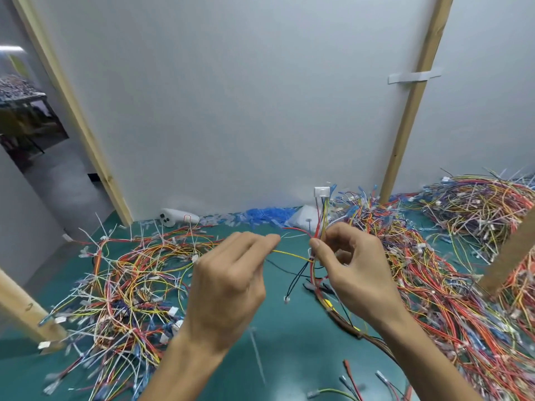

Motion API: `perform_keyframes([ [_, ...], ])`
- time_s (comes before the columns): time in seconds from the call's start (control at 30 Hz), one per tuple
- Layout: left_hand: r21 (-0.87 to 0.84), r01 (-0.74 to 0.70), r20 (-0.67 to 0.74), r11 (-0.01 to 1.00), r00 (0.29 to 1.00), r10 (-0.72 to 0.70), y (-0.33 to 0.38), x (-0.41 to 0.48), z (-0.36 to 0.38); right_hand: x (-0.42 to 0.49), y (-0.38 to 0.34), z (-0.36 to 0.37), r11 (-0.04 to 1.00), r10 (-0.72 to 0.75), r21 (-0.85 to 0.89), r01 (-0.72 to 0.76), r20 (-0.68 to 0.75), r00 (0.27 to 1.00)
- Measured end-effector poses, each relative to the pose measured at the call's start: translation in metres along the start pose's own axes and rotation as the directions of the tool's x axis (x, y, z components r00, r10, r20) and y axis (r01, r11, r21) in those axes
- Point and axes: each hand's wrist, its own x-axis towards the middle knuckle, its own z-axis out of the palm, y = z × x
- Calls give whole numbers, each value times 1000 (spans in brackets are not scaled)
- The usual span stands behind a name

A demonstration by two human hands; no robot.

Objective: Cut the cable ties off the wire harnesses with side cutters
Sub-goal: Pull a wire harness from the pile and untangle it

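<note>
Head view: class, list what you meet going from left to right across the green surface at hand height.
Left pile of wire harnesses → left hand pinching the yellow wire → right hand gripping the held harness → right pile of wire harnesses.

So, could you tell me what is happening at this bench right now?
A person is working a wire harness held above the green table. The right hand grips the bundle below its white connector, while the left hand pinches a yellow wire leading sideways from it. No side cutters show in either hand. Heaps of harnesses lie on both sides.
</note>
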Motion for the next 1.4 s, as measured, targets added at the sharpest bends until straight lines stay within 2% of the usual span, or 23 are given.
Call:
perform_keyframes([
  [0.1,-14,-116,5,993,993,117,14,-11,-3,10,9,-1,998,61,-6,-62,-101,993],
  [0.17,-91,-243,89,966,964,251,27,-21,1,19,12,-3,979,160,144,-142,-123,979],
  [0.23,-178,-269,208,947,930,303,34,-33,10,29,11,-7,875,307,410,-256,-63,950],
  [0.3,-268,-88,296,959,940,169,36,-45,21,41,6,-11,642,445,661,-389,91,891],
  [0.33,-349,103,335,931,942,22,37,-49,25,46,2,-12,531,484,729,-432,157,861],
  [0.37,-450,332,392,829,908,-151,38,-51,28,50,0,-12,460,502,765,-451,195,842],
  [0.43,-570,657,521,493,753,-402,37,-52,32,56,-8,-11,410,480,798,-441,223,849],
  [0.47,-577,702,529,418,711,-464,36,-52,32,59,-11,-10,416,453,806,-422,218,864],
  [0.5,-573,692,501,439,720,-481,36,-51,30,62,-14,-10,453,425,802,-390,190,885],
  [0.57,-539,591,401,601,807,-434,38,-50,21,70,-17,-12,647,348,711,-275,45,936],
  [0.63,-367,413,283,834,903,-323,36,-49,9,81,-16,-16,905,172,416,-90,-165,971],
  [0.67,-245,340,252,908,926,-279,36,-47,4,85,-15,-18,969,58,245,-2,-222,973],
  [0.77,-48,302,252,952,926,-281,43,-43,-7,90,-10,-20,989,-139,-91,120,-235,962],
  [0.83,-61,330,236,942,922,-307,53,-39,-15,89,-7,-17,971,-178,-190,143,-183,967],
  [0.93,-156,432,156,888,899,-410,56,-33,-24,83,-6,-11,991,-31,126,35,-33,999],
  [0.97,-96,478,179,873,871,-457,51,-30,-24,80,-8,-10,979,-23,205,18,21,1000],
  [1.03,165,494,251,854,816,-520,35,-28,-21,73,-13,-10,967,-65,252,41,87,994],
  [1.07,242,494,280,835,789,-547,29,-26,-21,69,-16,-10,962,-91,268,59,107,990],
  [1.1,235,498,306,835,777,-550,25,-24,-20,66,-18,-10,955,-115,286,79,112,987],
  [1.13,208,486,317,849,788,-528,22,-24,-19,64,-20,-10,947,-136,306,98,106,985],
  [1.23,14,499,177,867,852,-493,15,-23,-16,59,-20,-13,915,-138,391,99,73,988],
  [1.33,-271,550,99,790,833,-545,11,-14,-13,56,-17,-12,930,-91,364,49,99,991],
  [1.4,-364,558,88,746,818,-569,13,-5,-9,50,-17,-6,932,-22,359,-45,180,983],
])
